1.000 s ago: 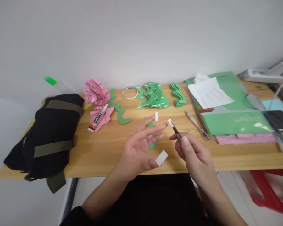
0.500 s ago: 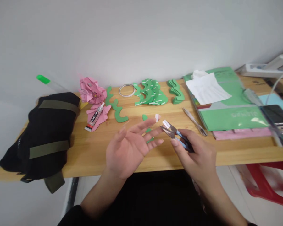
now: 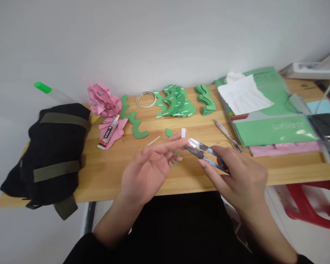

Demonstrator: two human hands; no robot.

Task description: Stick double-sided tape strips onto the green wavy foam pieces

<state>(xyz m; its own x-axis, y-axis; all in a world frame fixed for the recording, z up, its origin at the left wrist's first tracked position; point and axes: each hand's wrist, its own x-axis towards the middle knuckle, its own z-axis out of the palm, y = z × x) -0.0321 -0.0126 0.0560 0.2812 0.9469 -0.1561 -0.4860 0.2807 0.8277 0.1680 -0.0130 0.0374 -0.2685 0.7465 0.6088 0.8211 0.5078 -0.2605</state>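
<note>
My left hand [image 3: 147, 174] is turned palm up with its fingers stretched out. A small white strip of tape [image 3: 183, 132] clings to its index fingertip. My right hand [image 3: 236, 174] grips a pair of thread snips [image 3: 209, 154], whose blades are parted and point left. Another small white piece [image 3: 192, 143] lies at the upper blade's tip, against a left fingertip. Partly hidden behind my left fingers, a green cut-out [image 3: 168, 132] rests on the table. A thin pale strip [image 3: 154, 140] lies left of it.
Along the wall lie a tape roll [image 3: 146, 99], green cut-outs with white strips [image 3: 176, 102], and a plain green stack [image 3: 205, 99]. A glue tube [image 3: 109, 132] rests on pink paper. A pen [image 3: 227, 135] and green folder [image 3: 264, 128] are right; a black bag [image 3: 57, 146] is left.
The snips' tips have come up against my left fingertips, where a small gap showed before. My left fingers have drawn closer together. The view has shifted slightly.
</note>
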